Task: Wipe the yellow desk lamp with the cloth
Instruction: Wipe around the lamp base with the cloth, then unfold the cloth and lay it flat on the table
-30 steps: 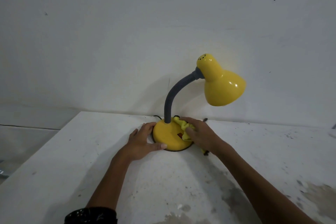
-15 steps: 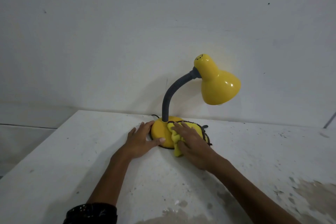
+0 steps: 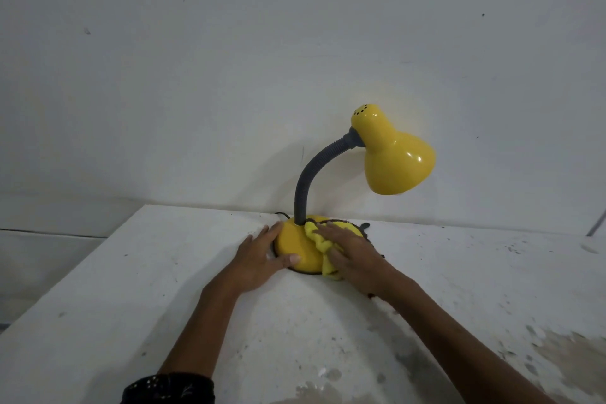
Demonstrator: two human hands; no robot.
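Note:
The yellow desk lamp stands on the white table near the wall, its shade (image 3: 395,157) pointing down to the right on a grey flexible neck (image 3: 314,174). Its round yellow base (image 3: 296,244) is held on the left side by my left hand (image 3: 259,259), thumb across the front rim. My right hand (image 3: 352,256) presses a yellow cloth (image 3: 323,244) with a dark trim onto the right half of the base. The cloth bunches between my fingers and hangs over the base's front edge.
The white table (image 3: 131,305) is stained and speckled, with dark patches at the front right. Its left edge drops off to the floor. A plain white wall (image 3: 229,75) stands right behind the lamp. The lamp's black cord (image 3: 282,214) runs behind the base.
My right hand has slid the cloth from the back right of the base round to its front right. My left hand has stayed on the base.

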